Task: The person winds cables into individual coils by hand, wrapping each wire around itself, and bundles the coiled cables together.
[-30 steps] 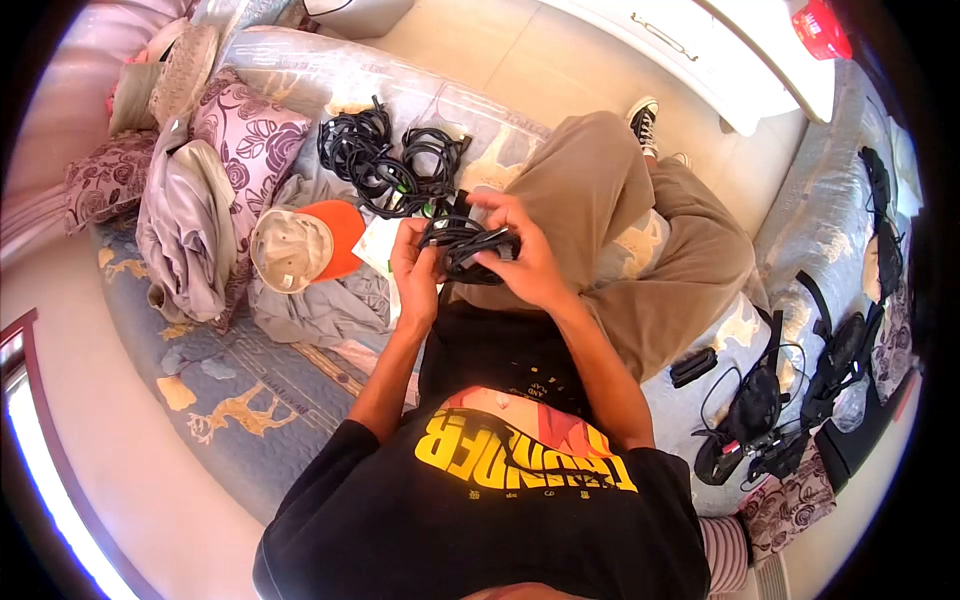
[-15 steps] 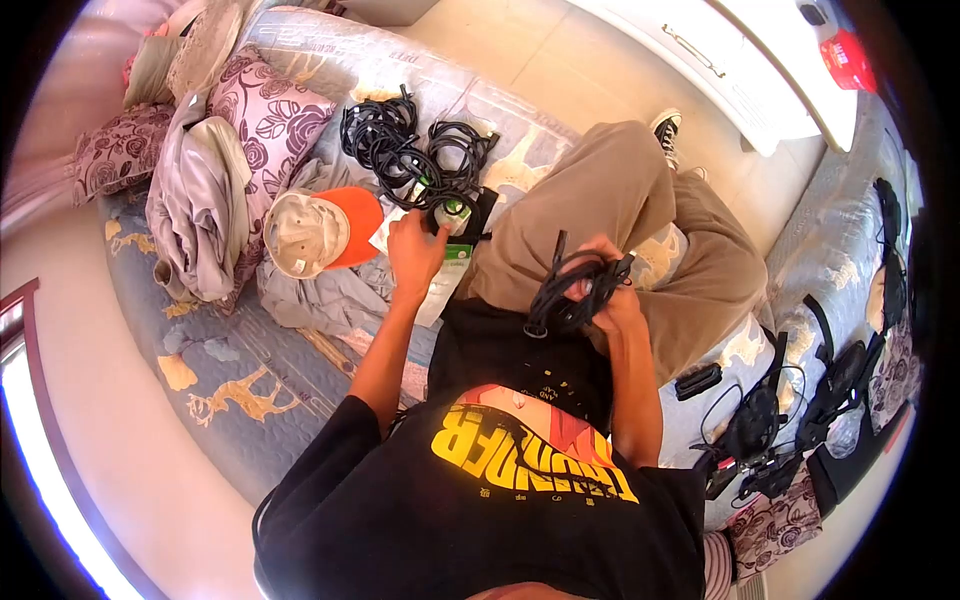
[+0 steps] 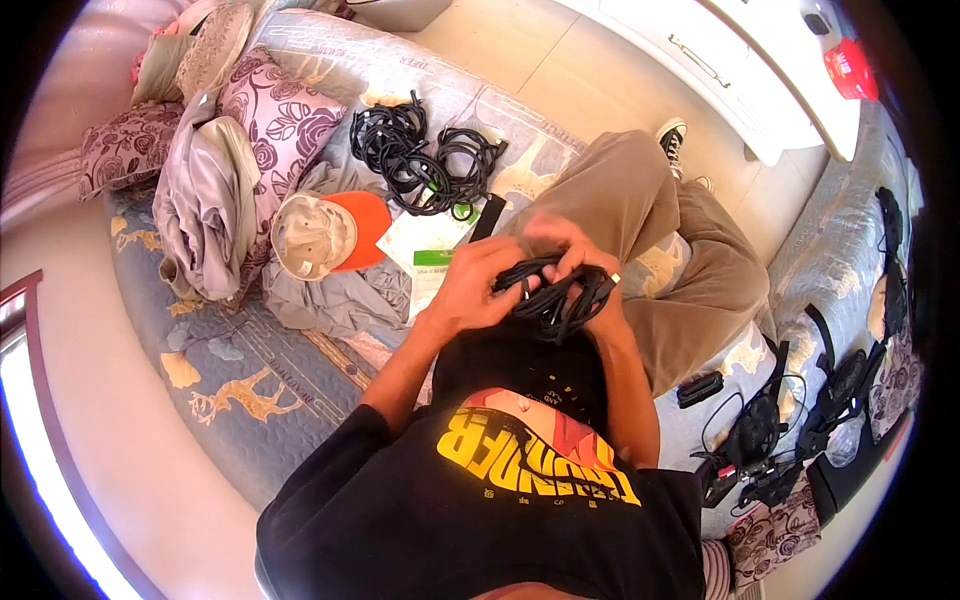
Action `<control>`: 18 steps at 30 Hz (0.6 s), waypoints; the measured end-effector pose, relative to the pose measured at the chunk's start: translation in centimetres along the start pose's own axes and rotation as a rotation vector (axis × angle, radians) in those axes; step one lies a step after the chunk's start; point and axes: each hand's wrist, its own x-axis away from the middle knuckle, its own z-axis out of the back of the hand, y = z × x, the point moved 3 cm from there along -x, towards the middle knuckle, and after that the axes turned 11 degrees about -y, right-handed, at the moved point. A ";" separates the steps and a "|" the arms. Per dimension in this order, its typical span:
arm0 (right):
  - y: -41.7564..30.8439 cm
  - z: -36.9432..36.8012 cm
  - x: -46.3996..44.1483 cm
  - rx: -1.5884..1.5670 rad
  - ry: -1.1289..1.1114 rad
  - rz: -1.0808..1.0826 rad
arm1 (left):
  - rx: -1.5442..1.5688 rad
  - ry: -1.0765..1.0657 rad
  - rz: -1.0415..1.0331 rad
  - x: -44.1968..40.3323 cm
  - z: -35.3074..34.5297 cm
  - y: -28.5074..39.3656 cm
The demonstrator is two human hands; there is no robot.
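Observation:
A coiled bundle of black cable (image 3: pixel 560 305) is held over my lap between both hands. My left hand (image 3: pixel 472 287) is closed on the bundle's left side, fingertips pressed into the loops. My right hand (image 3: pixel 588 268) wraps its right side, with the raised fingers blurred. Just beyond my left hand a black strip (image 3: pixel 489 217) sticks up; whether the hand touches it I cannot tell. Further off, several more coiled black cables (image 3: pixel 390 145) lie in a heap on the bed. Beside them is a white and green packet (image 3: pixel 432 257), partly covered by my left hand.
A cap with an orange brim (image 3: pixel 316 236) lies left of the packet. Crumpled grey clothing (image 3: pixel 208 205) and patterned pillows (image 3: pixel 278 130) are at the left. On the right are a small black case (image 3: pixel 699 389) and black straps with wires (image 3: pixel 755 430). White drawers (image 3: pixel 690 60) stand ahead.
My left hand has moved from beside the cable heap back to the bundle in my right hand. Both hands now hold the bundle together, and it has shifted slightly left.

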 end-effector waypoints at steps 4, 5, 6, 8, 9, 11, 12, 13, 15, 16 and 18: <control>-0.5 0.3 1.0 -0.162 -0.035 -0.142 | 0.433 0.363 0.092 1.9 0.5 -6.4; -0.5 0.4 1.2 -0.189 -0.017 -0.139 | 0.423 0.648 0.332 2.9 1.0 -9.9; -0.5 0.4 1.3 -0.216 0.001 -0.137 | 0.401 0.815 0.511 3.8 1.7 -12.1; -0.3 0.5 1.8 -0.321 0.055 -0.140 | 0.223 0.990 0.818 6.9 2.1 -18.8; -0.2 0.5 2.0 -0.375 0.081 -0.142 | 0.180 0.965 0.852 8.0 1.9 -21.4; -0.2 0.2 2.1 -0.467 0.126 -0.139 | 0.094 0.910 0.916 9.0 1.7 -24.7; -0.2 0.1 2.2 -0.513 0.148 -0.141 | 0.192 0.969 0.878 8.8 1.7 -24.5; -0.1 0.2 2.3 -0.495 0.141 -0.150 | 0.179 0.968 0.854 8.4 2.1 -23.4; -0.1 0.4 2.3 -0.455 0.129 -0.164 | 0.153 0.964 0.804 8.0 2.8 -21.7; -0.2 0.4 2.3 -0.441 0.139 -0.173 | 0.083 0.956 0.772 8.2 2.8 -22.1; -0.4 0.2 2.3 -0.415 0.160 -0.191 | -0.057 0.938 0.706 8.1 3.1 -22.3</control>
